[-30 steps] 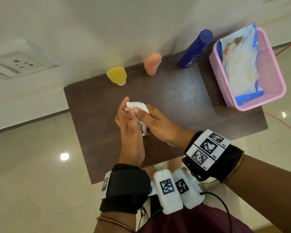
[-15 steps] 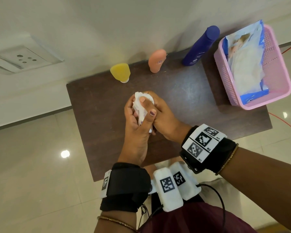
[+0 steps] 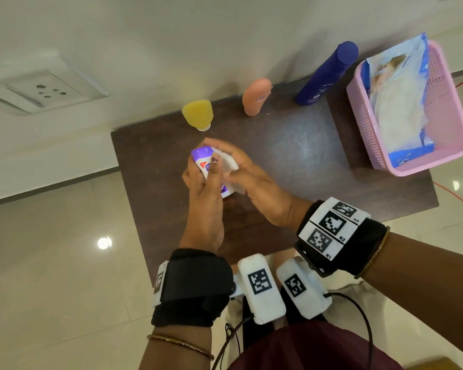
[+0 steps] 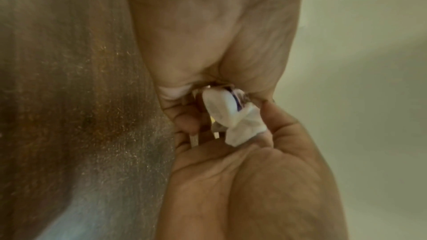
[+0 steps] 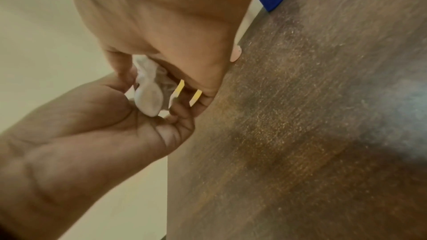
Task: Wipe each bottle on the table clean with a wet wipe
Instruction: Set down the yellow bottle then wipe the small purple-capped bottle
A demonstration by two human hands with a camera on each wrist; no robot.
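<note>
My left hand [image 3: 207, 180] grips a small white bottle with a purple cap [image 3: 201, 155] above the middle of the dark table [image 3: 292, 156]. My right hand [image 3: 242, 170] holds a crumpled white wet wipe [image 3: 229, 162] against the bottle's right side. In the left wrist view the bottle's base [image 4: 221, 105] shows between both hands, with the wipe [image 4: 243, 129] bunched below it. The right wrist view shows the same base [image 5: 149, 99] and wipe [image 5: 148, 68]. Three other bottles stand along the table's far edge: yellow [image 3: 197, 114], peach [image 3: 255, 96] and tall blue [image 3: 326, 73].
A pink basket [image 3: 428, 169] at the table's right end holds a blue and white pack of wipes [image 3: 396, 102]. The wall runs close behind the far edge. Tiled floor lies to the left of and below the table.
The wipe covered the top of the bottle before. It has now slid down the bottle's right side, and the purple cap shows. Both hands stay above the middle of the table.
</note>
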